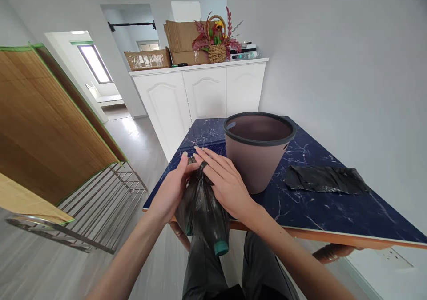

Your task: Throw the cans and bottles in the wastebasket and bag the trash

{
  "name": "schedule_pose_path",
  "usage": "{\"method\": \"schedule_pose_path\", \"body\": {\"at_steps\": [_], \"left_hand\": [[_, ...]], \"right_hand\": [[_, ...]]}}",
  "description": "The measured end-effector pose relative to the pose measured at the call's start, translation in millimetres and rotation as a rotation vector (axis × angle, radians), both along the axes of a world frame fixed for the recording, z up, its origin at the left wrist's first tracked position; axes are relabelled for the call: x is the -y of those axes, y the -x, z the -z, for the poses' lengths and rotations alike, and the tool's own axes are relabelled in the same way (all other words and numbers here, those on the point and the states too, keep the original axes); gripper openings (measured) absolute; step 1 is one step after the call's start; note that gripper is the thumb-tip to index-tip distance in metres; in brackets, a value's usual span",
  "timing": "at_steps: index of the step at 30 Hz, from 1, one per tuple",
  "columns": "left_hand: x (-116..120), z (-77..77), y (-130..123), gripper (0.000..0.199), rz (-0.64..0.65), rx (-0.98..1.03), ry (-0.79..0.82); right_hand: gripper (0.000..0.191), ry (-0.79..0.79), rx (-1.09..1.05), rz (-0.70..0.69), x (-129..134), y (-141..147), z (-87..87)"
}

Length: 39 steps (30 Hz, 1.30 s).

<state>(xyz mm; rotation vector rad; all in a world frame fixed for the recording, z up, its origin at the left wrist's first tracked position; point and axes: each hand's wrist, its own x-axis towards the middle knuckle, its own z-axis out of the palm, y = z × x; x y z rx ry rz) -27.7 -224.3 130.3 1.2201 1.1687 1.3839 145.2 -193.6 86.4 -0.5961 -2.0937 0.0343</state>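
- White cabinet (208,93) stands at the back of the room, before a pale wall (327,60); on its top are cardboard boxes (148,60) and a flower basket (217,54).
- On your left side there is a metal rack (100,202) with a brown mat (60,126) hanging over it.
- Before you is a dark blue table (307,209) with white veins.
- Your left hand (171,188) and your right hand (230,183) meet at the gathered neck of a black bag (203,209); the fingers of both are drawn close together and hold it.
- This bag hangs at the near edge of the table, above your legs (203,269).
- At its lower end shows a green cap (220,248).
- Beside your right hand, a bin (255,169) stands upright on the table.
- Right of the bin lies a flat black bundle (327,179).
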Motion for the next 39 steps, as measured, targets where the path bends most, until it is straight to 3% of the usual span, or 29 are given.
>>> {"method": "schedule_pose_path", "body": {"at_steps": [3, 8, 12, 15, 19, 25, 29, 32, 35, 39], "left_hand": [[-2.0, -3.8, -4.0, 0.038, 0.128, 0.066, 0.076], [-2.5, -6.5, -8.1, 0.039, 0.08, 0.172, 0.12], [-3.2, -7.9, -6.7, 0.041, 0.031, 0.193, 0.143], [-3.8, -5.8, -0.8, 0.044, 0.023, 0.223, 0.14], [-3.7, 8.8, 16.8, 0.041, -0.024, 0.162, 0.087], [-5.1, 45.1, 59.6, 0.042, -0.174, 0.164, 0.059], [-4.2, 60.3, 68.3, 0.042, -0.237, 0.271, 0.083], [-0.7, 67.0, 58.7, 0.038, -0.232, 0.305, 0.066], [2.9, 72.7, 44.7, 0.039, -0.256, 0.333, 0.039], [6.1, 76.0, 33.6, 0.041, -0.263, 0.372, 0.012]], "right_hand": [[0.068, 0.001, -0.012, -0.002, -0.2, 1.9, 2.1], [0.061, 0.027, -0.036, -0.031, 0.5, 1.5, -0.2], [0.069, 0.029, -0.027, -0.047, 2.1, -2.6, -2.0], [0.054, 0.005, -0.041, -0.065, 4.2, -8.7, 3.5], [0.03, 0.096, -0.135, -0.01, 11.5, -24.4, 21.8], [0.031, 0.276, -0.146, 0.117, 27.5, -62.0, 61.7], [0.03, 0.319, -0.071, 0.211, 35.0, -74.5, 79.4], [0.031, 0.357, -0.051, 0.25, 41.4, -66.8, 78.5], [0.017, 0.354, -0.09, 0.262, 49.6, -44.3, 68.8], [0.034, 0.306, -0.084, 0.324, 50.8, -8.4, 58.7]]}}
